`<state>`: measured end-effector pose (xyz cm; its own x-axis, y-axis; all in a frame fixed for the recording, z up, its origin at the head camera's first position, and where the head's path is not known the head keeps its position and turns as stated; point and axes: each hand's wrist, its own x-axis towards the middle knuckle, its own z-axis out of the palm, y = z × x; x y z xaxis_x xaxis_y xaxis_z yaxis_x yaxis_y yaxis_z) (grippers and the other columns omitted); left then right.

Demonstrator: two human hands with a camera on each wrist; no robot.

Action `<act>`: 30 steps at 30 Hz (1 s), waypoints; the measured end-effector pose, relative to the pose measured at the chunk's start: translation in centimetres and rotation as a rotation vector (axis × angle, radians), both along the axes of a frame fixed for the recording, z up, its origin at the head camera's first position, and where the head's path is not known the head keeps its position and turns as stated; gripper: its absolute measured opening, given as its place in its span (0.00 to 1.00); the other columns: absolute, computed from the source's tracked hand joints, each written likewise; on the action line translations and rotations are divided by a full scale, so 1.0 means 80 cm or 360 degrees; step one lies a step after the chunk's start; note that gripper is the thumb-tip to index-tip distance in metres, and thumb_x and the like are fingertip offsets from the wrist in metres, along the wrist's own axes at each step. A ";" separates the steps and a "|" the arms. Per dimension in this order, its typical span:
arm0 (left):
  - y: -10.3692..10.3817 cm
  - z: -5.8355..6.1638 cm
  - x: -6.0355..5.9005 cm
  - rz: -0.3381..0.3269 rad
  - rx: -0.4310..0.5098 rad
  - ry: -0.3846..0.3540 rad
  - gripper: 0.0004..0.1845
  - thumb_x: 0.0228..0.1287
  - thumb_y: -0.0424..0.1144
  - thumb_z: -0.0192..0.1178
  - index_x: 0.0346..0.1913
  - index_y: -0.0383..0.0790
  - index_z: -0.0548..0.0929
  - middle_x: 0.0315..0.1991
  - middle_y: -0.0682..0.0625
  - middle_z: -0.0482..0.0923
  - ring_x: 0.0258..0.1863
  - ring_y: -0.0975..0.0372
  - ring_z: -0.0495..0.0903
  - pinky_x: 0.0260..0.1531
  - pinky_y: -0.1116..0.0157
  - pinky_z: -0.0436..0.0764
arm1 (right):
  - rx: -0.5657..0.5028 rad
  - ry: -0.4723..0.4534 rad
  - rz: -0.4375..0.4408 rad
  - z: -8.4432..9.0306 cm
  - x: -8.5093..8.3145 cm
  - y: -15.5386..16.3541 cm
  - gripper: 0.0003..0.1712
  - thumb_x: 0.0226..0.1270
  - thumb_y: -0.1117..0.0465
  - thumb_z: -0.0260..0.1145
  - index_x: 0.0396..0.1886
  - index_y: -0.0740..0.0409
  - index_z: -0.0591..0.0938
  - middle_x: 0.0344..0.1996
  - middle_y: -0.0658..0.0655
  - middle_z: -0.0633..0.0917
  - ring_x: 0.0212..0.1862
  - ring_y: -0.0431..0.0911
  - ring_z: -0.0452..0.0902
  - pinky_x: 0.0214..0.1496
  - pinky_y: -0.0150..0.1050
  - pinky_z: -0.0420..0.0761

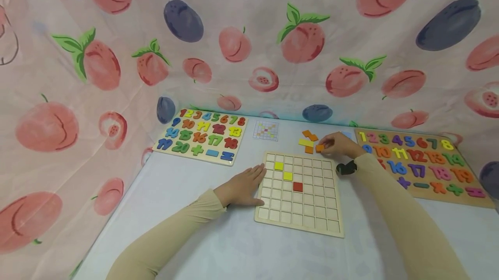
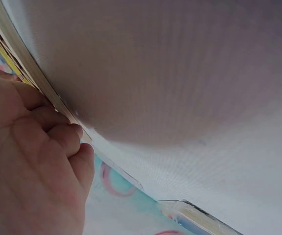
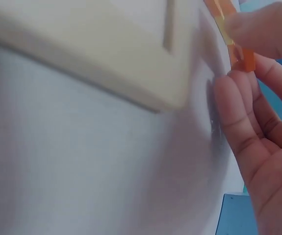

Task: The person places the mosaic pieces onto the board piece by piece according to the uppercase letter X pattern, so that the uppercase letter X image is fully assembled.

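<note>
While the left hand [image 1: 242, 187] rests, fingers extended, against the pale wooden square grid board [image 1: 309, 207] to its right, the right hand [image 1: 340, 144] pinches a small orange square tile [image 1: 319, 148] between thumb and fingers; loose orange and yellow flat tiles [image 1: 305, 142] lie just left of that hand. Tile judged light, stiff, fairly smooth; best held by opposite edges.

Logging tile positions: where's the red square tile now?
Head view: the red square tile sits near the middle of the wooden grid board, diagonally below-right of the lower yellow tile, right of the left hand.
</note>
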<state>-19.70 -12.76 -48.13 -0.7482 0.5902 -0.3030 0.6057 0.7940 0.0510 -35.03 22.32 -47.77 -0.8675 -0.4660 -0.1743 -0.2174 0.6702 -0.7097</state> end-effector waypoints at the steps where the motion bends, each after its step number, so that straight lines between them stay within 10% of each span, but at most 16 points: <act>1: 0.000 0.000 0.000 0.0002 0.0005 -0.0005 0.53 0.58 0.68 0.52 0.75 0.38 0.44 0.77 0.45 0.39 0.76 0.57 0.41 0.75 0.61 0.50 | 0.0000 -0.0002 -0.0007 0.000 0.001 0.001 0.17 0.54 0.64 0.71 0.43 0.68 0.83 0.38 0.63 0.85 0.35 0.39 0.76 0.39 0.29 0.78; 30: -0.001 -0.002 -0.002 0.0006 0.0024 -0.0023 0.53 0.58 0.68 0.52 0.75 0.38 0.43 0.77 0.46 0.38 0.76 0.58 0.41 0.74 0.61 0.50 | -0.0152 0.0058 0.0145 0.000 0.083 -0.026 0.17 0.49 0.64 0.74 0.39 0.66 0.84 0.27 0.56 0.84 0.27 0.36 0.77 0.32 0.29 0.80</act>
